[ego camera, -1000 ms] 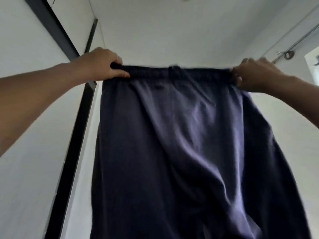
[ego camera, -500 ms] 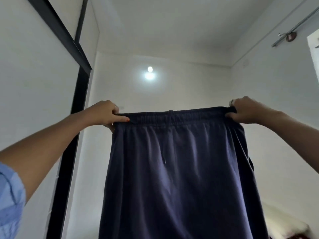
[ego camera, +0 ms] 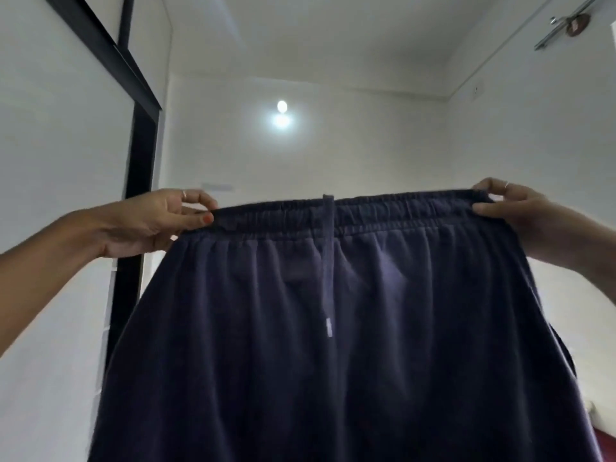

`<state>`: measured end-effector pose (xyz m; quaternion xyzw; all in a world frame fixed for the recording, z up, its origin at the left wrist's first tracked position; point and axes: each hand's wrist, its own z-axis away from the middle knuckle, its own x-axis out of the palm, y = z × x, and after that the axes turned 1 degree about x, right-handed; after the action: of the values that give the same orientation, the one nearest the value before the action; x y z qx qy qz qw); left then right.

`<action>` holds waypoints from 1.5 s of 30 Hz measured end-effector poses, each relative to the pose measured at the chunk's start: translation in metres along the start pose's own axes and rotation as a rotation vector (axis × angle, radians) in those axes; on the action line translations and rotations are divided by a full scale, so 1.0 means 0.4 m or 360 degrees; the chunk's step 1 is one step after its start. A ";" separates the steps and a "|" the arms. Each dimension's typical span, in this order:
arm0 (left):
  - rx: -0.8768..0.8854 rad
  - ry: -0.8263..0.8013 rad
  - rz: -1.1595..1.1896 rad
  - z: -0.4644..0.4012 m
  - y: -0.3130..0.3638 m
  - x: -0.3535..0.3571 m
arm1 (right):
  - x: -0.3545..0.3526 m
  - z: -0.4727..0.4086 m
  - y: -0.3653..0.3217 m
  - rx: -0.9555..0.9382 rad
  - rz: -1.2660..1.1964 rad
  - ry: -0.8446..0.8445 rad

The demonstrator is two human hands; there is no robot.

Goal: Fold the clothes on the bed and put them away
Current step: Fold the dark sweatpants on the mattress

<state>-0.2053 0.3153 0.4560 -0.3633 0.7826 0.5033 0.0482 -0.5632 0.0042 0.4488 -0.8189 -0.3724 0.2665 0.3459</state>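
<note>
A pair of dark navy trousers (ego camera: 333, 345) hangs in front of me, held up by its elastic waistband, with a drawstring dangling down the middle. My left hand (ego camera: 156, 221) pinches the waistband's left end between thumb and fingers. My right hand (ego camera: 513, 208) pinches the right end the same way. The waistband is stretched flat between both hands at about chest height. The legs drop out of view below, and the bed is hidden behind the cloth.
A white wall with a black frame (ego camera: 140, 195) stands close on the left. A lit lamp (ego camera: 281, 110) shines on the far wall. A metal rail (ego camera: 566, 21) runs high at the right. A white pillow edge (ego camera: 600, 415) shows at the lower right.
The view has tilted down from the ceiling and both hands have lowered the trousers. The waistband now sits lower in view and the far wall and lamp show above it.
</note>
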 end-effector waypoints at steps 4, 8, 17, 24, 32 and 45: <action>-0.0320 0.0216 -0.0438 -0.076 -0.048 0.065 | 0.028 -0.076 0.118 0.0479 0.0538 0.0264; -0.0151 0.0690 -0.0584 -0.176 -0.019 0.114 | 0.101 -0.153 0.116 0.0379 0.0775 0.0642; 0.0180 0.0840 -0.0199 -0.282 0.138 0.320 | 0.372 -0.233 -0.002 -0.0040 0.0684 0.0546; 0.0011 0.0588 0.0382 -0.262 0.134 0.398 | 0.411 -0.200 0.011 0.0037 0.0490 0.0436; -0.0154 0.0401 0.0386 -0.244 0.133 0.426 | 0.414 -0.173 0.010 -0.0122 0.0760 0.0575; 0.0017 0.0515 0.0293 -0.233 0.085 0.424 | 0.375 -0.103 -0.011 0.0646 -0.0063 0.0052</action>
<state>-0.3230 0.1581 0.4524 -0.3660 0.8127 0.4365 -0.1226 -0.4493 0.1103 0.4510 -0.7292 -0.3214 0.3160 0.5150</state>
